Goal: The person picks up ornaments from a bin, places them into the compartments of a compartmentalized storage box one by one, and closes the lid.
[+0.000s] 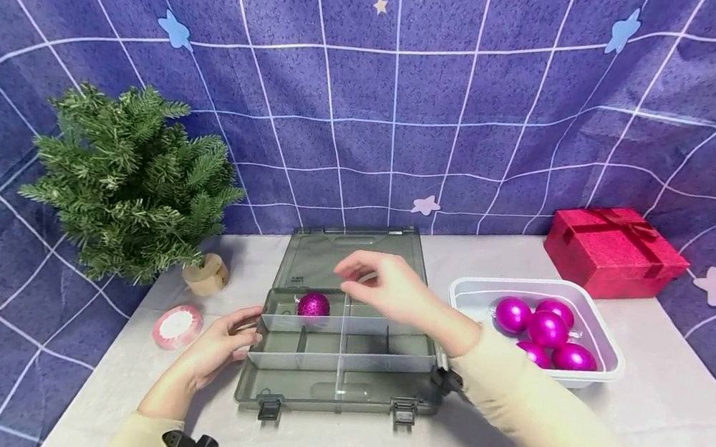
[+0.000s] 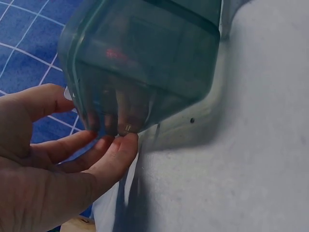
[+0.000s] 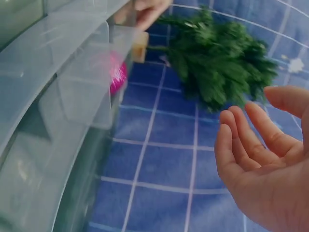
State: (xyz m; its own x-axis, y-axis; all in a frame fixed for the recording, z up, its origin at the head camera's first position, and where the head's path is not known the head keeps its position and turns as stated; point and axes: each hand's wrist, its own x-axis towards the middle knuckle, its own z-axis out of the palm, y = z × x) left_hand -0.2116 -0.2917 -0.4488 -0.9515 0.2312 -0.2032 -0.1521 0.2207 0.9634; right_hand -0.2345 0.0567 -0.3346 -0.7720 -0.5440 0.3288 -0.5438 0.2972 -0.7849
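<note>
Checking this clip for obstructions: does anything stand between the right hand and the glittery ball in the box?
Nothing visible covers the glittery ball from above. A low approach by the right hand would probably meet the clear divider standing to the ball's right.

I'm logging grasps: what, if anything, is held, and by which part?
The right hand holds nothing. The left hand touches the left side of the grey case; whether it grips cannot be told.
</note>
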